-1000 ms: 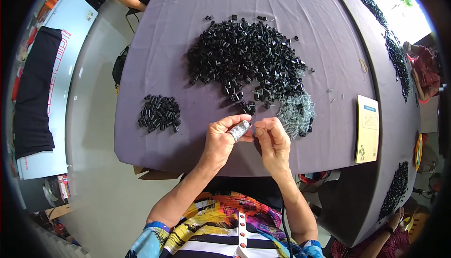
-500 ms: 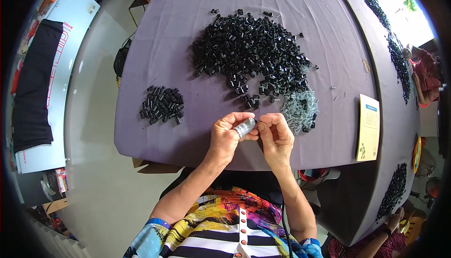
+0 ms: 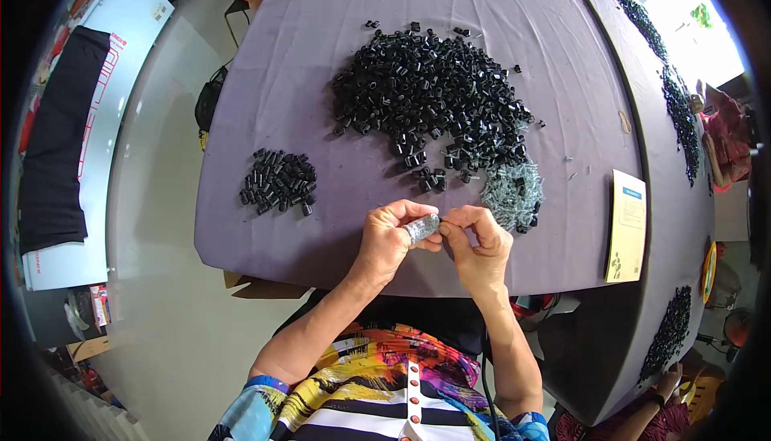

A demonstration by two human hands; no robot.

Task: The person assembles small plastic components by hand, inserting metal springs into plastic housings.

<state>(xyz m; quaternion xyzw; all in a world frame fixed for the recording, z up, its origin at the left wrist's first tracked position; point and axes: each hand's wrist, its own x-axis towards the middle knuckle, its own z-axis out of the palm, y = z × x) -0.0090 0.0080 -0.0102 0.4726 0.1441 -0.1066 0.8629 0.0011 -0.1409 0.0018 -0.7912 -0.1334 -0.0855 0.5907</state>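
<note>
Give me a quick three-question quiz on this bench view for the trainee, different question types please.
1. True or false: the left hand and right hand both pinch the small grey cylindrical part above the near edge of the purple cloth-covered table.
2. Which lies farther to the person's left: A, the large pile of small black cylindrical parts, or B, the small group of black cylindrical parts?
3. Fill in: beside the big pile's near right end sits a heap of ____ coloured tiny metal pieces.

Key: 1 true; 2 B; 3 grey.
</note>
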